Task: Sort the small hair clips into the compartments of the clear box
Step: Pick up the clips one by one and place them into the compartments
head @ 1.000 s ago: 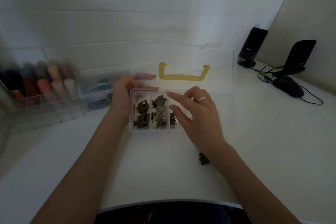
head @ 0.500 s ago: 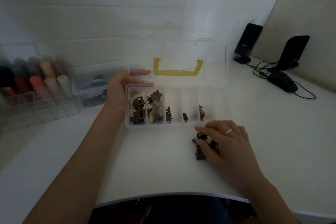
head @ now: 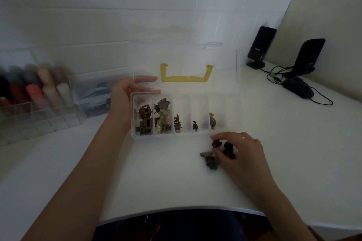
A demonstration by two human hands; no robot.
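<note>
The clear box (head: 182,135) stands open on the white desk, its lid with a yellow handle (head: 186,79) raised behind. Its compartments hold dark square clips (head: 145,121) at the left, flower clips (head: 162,115) beside them, and single small clips further right. My left hand (head: 125,98) grips the box's left end, fingers over the back rim. My right hand (head: 241,154) rests on the desk just in front of the box's right end, pinching a dark clip (head: 216,144) between thumb and forefinger. Loose dark clips (head: 210,160) lie under and left of that hand.
A clear organiser with coloured tubes (head: 35,92) and a small clear case (head: 92,94) stand at the left against the wall. Two black speakers (head: 260,47) and a black mouse (head: 298,89) with cables sit at the far right. The desk's front edge (head: 176,209) curves close to me.
My right hand left the box, came down to the loose clips in front of it and closed its fingertips on one. The left hand stayed on the box.
</note>
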